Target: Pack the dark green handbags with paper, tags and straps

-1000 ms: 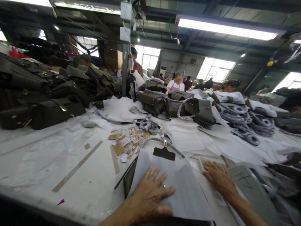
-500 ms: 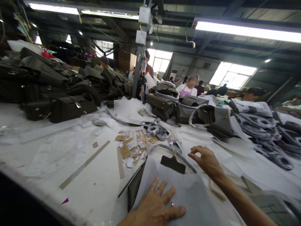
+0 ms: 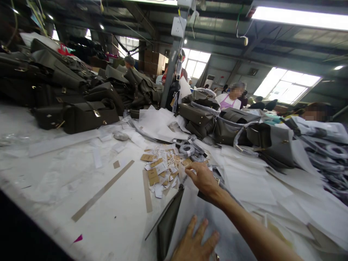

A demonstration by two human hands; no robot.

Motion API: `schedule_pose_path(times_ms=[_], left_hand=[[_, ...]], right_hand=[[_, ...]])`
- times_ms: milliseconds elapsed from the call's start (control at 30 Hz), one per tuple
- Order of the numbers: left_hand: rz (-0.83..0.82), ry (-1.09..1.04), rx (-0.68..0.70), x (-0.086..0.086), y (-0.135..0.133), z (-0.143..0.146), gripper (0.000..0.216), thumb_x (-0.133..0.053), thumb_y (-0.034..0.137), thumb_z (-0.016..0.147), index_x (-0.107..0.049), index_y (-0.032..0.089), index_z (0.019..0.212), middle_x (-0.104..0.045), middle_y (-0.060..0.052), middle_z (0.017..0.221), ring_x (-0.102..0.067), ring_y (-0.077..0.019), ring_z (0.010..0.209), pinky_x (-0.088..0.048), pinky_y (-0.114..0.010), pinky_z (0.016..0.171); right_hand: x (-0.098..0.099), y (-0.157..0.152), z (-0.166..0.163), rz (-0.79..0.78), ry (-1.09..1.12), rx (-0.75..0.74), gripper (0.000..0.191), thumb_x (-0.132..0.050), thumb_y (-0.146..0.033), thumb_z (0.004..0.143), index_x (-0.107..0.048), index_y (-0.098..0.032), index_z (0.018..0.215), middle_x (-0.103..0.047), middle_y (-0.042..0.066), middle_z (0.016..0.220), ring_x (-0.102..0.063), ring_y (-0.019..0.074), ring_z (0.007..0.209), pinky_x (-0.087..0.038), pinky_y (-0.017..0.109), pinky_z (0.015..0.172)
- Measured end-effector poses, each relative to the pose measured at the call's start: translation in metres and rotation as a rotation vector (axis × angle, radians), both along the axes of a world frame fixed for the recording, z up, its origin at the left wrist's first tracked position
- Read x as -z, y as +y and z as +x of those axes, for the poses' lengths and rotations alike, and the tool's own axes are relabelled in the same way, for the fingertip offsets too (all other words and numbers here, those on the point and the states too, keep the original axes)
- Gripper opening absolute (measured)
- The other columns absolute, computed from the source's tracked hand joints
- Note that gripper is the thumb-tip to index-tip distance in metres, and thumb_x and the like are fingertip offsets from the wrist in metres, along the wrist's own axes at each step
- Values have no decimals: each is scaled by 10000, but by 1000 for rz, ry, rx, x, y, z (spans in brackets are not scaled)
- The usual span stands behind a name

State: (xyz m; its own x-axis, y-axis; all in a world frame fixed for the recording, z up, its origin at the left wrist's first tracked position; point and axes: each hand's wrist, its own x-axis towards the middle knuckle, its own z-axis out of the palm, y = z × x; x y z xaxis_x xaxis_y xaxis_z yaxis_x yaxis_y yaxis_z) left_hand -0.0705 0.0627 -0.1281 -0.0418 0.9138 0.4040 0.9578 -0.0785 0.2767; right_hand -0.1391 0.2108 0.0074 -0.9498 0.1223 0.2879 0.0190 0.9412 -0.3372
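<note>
A dark olive handbag (image 3: 169,226) lies in front of me with a thin white sheet (image 3: 188,203) over it. My left hand (image 3: 196,242) rests flat on that sheet, fingers spread. Above the bag's top edge, my right hand (image 3: 204,180) reaches left, its fingers loosely bent and apparently holding nothing. Its fingertips are beside a heap of brown and white hang tags (image 3: 153,177) with white strings. My right hand and forearm hide much of the bag's handle and dark flap. A gold clasp (image 3: 216,180) shows just behind the wrist.
Dark handbags (image 3: 89,116) are piled at the left, and more wrapped handbags (image 3: 239,127) stand behind the tags. Coiled grey straps (image 3: 187,149) lie beside the tags. White sheets (image 3: 261,185) spread to the right. A post (image 3: 171,72) rises at the back; co-workers sit beyond.
My right hand has moved left across the bag's handle to the edge of the tag heap. My left hand stays flat on the sheet. The view has shifted slightly.
</note>
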Motion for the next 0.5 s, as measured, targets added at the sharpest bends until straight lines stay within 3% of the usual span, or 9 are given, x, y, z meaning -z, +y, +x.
schedule_pose_path(times_ms=[100, 167, 267, 333, 400, 500], left_hand=[[-21, -27, 60, -18, -9, -3, 420, -457, 494, 972, -409, 520, 1389, -517, -6, 1442, -520, -341, 1290, -414, -570, 1043], [-51, -58, 68, -31, -14, -4, 386, -417, 489, 988, -444, 497, 1373, -502, -27, 1456, -495, -344, 1313, -394, -583, 1057], [-107, -90, 99, -44, -20, -5, 384, -426, 462, 991, -458, 453, 1374, -469, -57, 1483, -457, -365, 1340, -361, -628, 1064], [-131, -125, 138, -49, -23, -5, 488, -488, 532, 947, -414, 422, 1417, -415, -86, 1520, -397, -402, 1372, -331, -671, 1063], [-133, -177, 171, -53, -26, -5, 637, -506, 643, 888, -361, 398, 1457, -347, -112, 1555, -313, -432, 1409, -290, -704, 1070], [-133, -271, 153, -63, -33, -7, 658, -466, 700, 872, -389, 387, 1446, -288, -112, 1580, -214, -425, 1450, -228, -704, 1106]], right_hand=[[-10, 20, -10, -137, -117, 149, 197, -560, -276, 872, -715, -194, 782, -718, 24, 788, -642, 181, 754, -469, 297, 716], [-23, 31, -2, -261, -270, 156, 234, -583, -335, 837, -696, -184, 699, -664, -7, 645, -587, 146, 619, -437, 260, 607], [-44, 32, 34, -508, -420, 85, 297, -602, -431, 813, -681, -172, 690, -635, -15, 614, -545, 124, 568, -406, 235, 541], [-47, 23, 67, -576, -449, 86, 327, -582, -466, 834, -687, -180, 717, -650, -4, 646, -565, 137, 594, -423, 241, 551], [-35, 13, 98, -495, -423, 131, 291, -564, -438, 860, -706, -203, 763, -678, 7, 695, -603, 164, 646, -459, 265, 592], [6, 0, 134, -257, -272, 210, 211, -546, -345, 884, -715, -228, 831, -704, 41, 811, -641, 213, 773, -503, 327, 711]])
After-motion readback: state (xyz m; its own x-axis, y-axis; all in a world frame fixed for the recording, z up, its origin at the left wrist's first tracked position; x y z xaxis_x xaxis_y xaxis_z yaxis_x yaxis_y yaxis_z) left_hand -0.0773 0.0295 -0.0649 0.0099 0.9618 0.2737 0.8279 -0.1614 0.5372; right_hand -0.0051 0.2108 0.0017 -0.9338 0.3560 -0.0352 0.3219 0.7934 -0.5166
